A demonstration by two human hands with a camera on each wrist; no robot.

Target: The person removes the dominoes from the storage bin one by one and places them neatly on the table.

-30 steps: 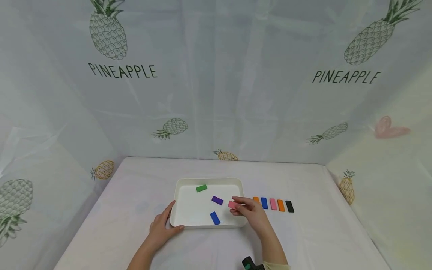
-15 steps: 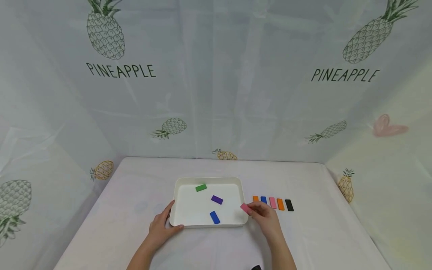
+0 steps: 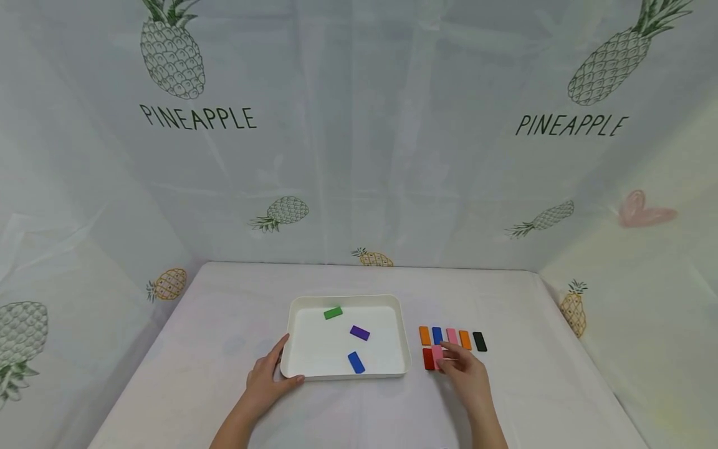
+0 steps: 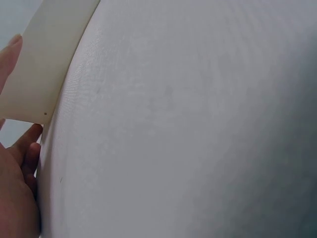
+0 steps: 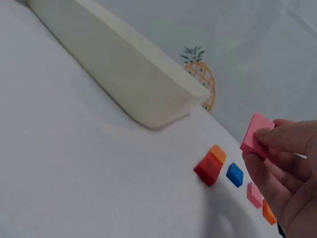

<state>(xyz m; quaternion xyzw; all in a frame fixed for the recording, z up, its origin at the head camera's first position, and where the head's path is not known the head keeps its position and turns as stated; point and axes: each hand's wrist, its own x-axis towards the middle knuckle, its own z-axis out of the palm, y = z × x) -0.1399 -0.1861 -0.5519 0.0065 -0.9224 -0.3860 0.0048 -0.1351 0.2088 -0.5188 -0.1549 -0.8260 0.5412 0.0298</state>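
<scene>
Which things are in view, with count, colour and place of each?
Tray: 1, white, on the white-covered table
Tray blocks: 3, green, purple, blue, inside tray
Row blocks: 5, left to right orange, blue, pink, orange, black, right of tray
Red block: 1, red, in front of row's left end
Pink block: 1, pink, in the right hand
Backdrop: 1, pale with pineapple prints, around table
Left hand: 1, bare, on tray's near-left corner
Right hand: 1, bare, right of tray

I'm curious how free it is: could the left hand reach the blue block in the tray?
Probably yes: the left hand rests at the near left corner of the tray, and only the rim seems to stand between it and the blue block.
</scene>
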